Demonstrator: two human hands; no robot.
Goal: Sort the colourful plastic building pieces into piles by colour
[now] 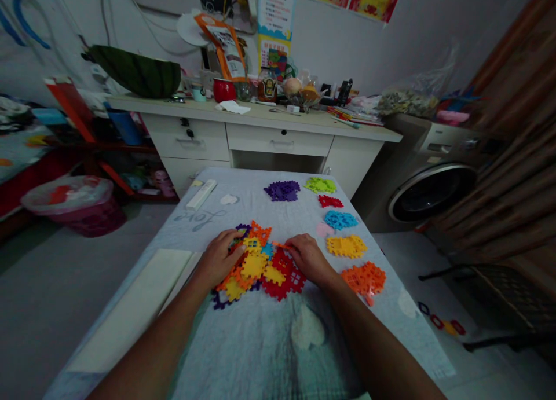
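Observation:
A mixed pile of interlocking plastic building pieces (pixel 254 265) in yellow, orange, red, purple and blue lies in the middle of the cloth-covered table (pixel 260 359). On the pile's left side rests my left hand (pixel 220 257), its thumb and fingers apart and touching the pieces. My right hand (pixel 309 257) is over the pile's right side, thumb and fingers pinched on an orange building piece (pixel 282 246). Just below that hand, red pieces (pixel 284 275) lie flat, one with a window-like grid. Part of the pile is hidden under my left fingers.
Single-colour heaps line the table's far and right sides: purple (pixel 282 190), lime green (pixel 320 184), red (pixel 330 201), blue (pixel 340 219), yellow (pixel 346 246), orange (pixel 365 278). A long white box (pixel 134 307) lies left. Behind stand a cluttered desk (pixel 278 122) and a washing machine (pixel 428 174).

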